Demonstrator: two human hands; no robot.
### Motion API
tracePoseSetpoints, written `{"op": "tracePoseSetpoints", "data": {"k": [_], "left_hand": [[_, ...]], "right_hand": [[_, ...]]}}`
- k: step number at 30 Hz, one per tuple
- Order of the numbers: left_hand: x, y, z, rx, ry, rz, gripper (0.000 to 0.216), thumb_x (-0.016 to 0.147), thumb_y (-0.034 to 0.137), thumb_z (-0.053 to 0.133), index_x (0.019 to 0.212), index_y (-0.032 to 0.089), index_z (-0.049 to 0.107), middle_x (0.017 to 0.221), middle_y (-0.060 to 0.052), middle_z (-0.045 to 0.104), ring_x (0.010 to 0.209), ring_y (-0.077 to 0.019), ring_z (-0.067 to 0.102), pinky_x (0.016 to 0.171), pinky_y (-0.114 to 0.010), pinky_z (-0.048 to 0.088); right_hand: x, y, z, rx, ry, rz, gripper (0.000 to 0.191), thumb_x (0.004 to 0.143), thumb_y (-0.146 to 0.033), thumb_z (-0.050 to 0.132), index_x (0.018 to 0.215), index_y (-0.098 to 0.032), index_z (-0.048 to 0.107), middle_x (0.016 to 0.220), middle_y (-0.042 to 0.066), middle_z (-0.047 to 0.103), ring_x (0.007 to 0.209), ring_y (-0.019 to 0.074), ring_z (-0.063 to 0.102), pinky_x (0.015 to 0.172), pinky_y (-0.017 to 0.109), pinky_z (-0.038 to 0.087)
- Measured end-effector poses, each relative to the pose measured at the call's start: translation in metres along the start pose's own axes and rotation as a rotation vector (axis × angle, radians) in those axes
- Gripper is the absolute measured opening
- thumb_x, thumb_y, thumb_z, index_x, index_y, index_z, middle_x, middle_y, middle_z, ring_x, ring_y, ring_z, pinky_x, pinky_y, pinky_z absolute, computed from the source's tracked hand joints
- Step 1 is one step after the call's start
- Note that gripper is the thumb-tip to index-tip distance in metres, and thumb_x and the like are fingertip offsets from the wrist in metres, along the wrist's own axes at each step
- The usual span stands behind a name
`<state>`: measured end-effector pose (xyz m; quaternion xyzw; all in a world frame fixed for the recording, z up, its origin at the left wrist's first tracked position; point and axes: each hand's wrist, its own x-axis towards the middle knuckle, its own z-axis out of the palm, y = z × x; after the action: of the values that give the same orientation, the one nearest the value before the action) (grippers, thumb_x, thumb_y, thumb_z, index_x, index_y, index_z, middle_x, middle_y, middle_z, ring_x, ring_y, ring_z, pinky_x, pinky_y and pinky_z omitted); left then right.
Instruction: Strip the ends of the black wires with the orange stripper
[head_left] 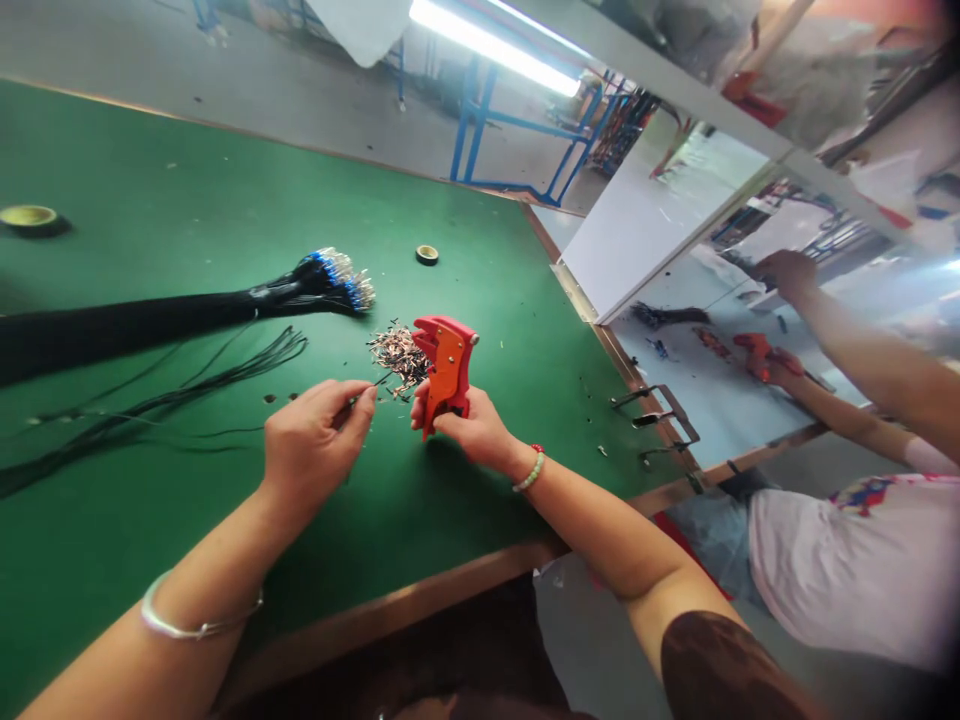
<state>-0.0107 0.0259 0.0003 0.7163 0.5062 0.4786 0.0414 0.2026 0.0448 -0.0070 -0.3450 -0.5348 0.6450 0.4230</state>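
Note:
My right hand (466, 425) grips an orange-red automatic wire stripper (448, 367) upright above the green mat. My left hand (315, 437) pinches a thin black wire (358, 398), whose tip points toward the tool. Just left of the stripper lies a small heap of copper-coloured wire scraps (397, 357). Farther left, a thick bundle of black wires (225, 320) ends in blue-and-silver terminals (339, 279). Loose thin black wires (172, 405) trail across the mat beside my left hand.
A green-topped workbench (480, 300) has a wood edge. Two tape rolls (427, 255) (28, 218) lie on it. Metal clips (652, 420) sit on its right edge. To the right, a co-worker's hand (780, 365) holds a red stripper (754, 355) at a white-topped bench (675, 370).

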Motion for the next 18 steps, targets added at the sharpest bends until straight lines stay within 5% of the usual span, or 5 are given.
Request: {"op": "tracePoseSetpoints", "data": {"k": [6, 18], "left_hand": [[0.005, -0.007, -0.007, 0.031, 0.009, 0.000, 0.025, 0.102, 0.034, 0.058, 0.090, 0.019, 0.074, 0.071, 0.002, 0.070, 0.058, -0.0107, 0.060, 0.059, -0.024, 0.043], [0.002, 0.011, -0.012, 0.176, 0.039, 0.177, 0.020, 0.102, 0.025, 0.060, 0.092, 0.017, 0.075, 0.069, 0.000, 0.068, 0.059, -0.0126, 0.060, 0.057, -0.027, 0.042]], "right_hand": [[0.019, 0.006, 0.023, 0.028, -0.041, 0.050, 0.038, 0.068, -0.015, 0.062, 0.105, -0.020, 0.063, 0.088, 0.002, 0.072, 0.077, 0.0172, 0.069, 0.068, 0.030, 0.057], [0.010, 0.007, 0.019, 0.058, -0.098, 0.030, 0.040, 0.072, -0.017, 0.073, 0.111, -0.020, 0.066, 0.094, 0.003, 0.072, 0.085, 0.0195, 0.070, 0.081, 0.035, 0.057]]}}
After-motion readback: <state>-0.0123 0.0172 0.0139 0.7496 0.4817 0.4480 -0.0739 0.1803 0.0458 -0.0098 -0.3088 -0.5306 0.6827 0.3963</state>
